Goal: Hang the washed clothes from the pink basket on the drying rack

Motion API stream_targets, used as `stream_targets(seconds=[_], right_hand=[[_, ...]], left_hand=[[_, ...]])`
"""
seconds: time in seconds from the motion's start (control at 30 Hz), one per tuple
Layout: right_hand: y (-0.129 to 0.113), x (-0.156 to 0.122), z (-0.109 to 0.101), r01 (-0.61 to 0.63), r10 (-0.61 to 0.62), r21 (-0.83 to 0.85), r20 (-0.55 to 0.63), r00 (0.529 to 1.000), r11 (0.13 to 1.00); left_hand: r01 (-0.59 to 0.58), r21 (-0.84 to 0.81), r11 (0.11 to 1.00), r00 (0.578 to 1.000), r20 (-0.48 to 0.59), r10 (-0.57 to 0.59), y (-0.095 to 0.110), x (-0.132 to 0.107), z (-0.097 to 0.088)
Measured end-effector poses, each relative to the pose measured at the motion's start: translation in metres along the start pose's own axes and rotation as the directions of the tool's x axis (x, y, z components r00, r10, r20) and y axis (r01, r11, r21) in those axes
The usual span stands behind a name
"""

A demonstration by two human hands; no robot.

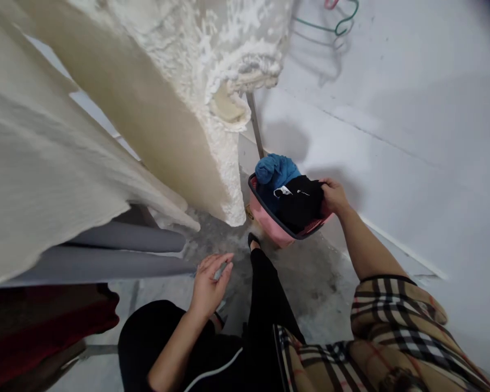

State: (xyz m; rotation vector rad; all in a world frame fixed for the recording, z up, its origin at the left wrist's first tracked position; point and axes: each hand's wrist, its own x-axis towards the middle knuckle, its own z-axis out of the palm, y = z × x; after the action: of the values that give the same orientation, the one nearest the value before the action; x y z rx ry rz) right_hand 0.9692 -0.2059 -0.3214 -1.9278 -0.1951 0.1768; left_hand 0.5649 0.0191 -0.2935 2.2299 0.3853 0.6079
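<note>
A pink laundry basket [269, 224] with a dark rim stands on the floor by the white wall. It holds a blue cloth [275, 170] and a black garment [300, 204]. My right hand [334, 197] reaches down to the basket's far side and its fingers are closed on the black garment. My left hand [209, 283] hangs free above the floor near my black trouser leg [265, 288], fingers loosely apart, holding nothing.
Cream and white fabrics [155, 98] hang from the upper left, close to the basket. Grey cloth [126, 253] and a dark red cloth [49, 316] hang lower left. Green hanger [343, 22] hangs on the wall. A thin metal pole [255, 125] stands behind the basket. The floor is grey concrete [310, 277].
</note>
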Motion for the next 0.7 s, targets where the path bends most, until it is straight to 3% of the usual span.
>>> stream_targets(seconds=[0.23,0.37,0.43,0.53,0.6,0.63,0.7], right_hand=[[-0.09,-0.027,-0.017,0.084,-0.056,0.313,-0.096,0.994,0.946],[-0.151,-0.051,-0.027,0.257,-0.246,0.431,-0.084,0.966,0.865],[-0.187,-0.075,-0.034,0.347,-0.368,0.462,-0.048,0.929,0.816],[-0.242,-0.132,-0.044,0.361,-0.48,0.592,0.051,0.876,0.721],[-0.268,-0.183,-0.048,0.326,-0.554,0.694,0.126,0.823,0.642],[-0.276,-0.21,-0.048,0.313,-0.595,0.719,0.173,0.785,0.621],[-0.28,-0.261,-0.045,0.222,-0.64,0.724,0.37,0.673,0.653]], left_hand=[[-0.008,-0.059,0.998,0.999,-0.039,0.006,0.02,-0.021,-0.017],[0.17,-0.269,0.948,0.985,0.034,-0.167,0.025,-0.031,-0.015],[0.343,-0.442,0.829,0.939,0.148,-0.31,0.031,-0.034,-0.01],[0.593,-0.635,0.494,0.799,0.392,-0.456,0.05,-0.031,-0.001],[0.685,-0.688,0.237,0.706,0.55,-0.446,0.068,-0.026,0.004],[0.705,-0.697,0.128,0.68,0.613,-0.402,0.077,-0.025,0.005],[0.702,-0.712,0.025,0.687,0.668,-0.287,0.091,-0.027,0.0]])
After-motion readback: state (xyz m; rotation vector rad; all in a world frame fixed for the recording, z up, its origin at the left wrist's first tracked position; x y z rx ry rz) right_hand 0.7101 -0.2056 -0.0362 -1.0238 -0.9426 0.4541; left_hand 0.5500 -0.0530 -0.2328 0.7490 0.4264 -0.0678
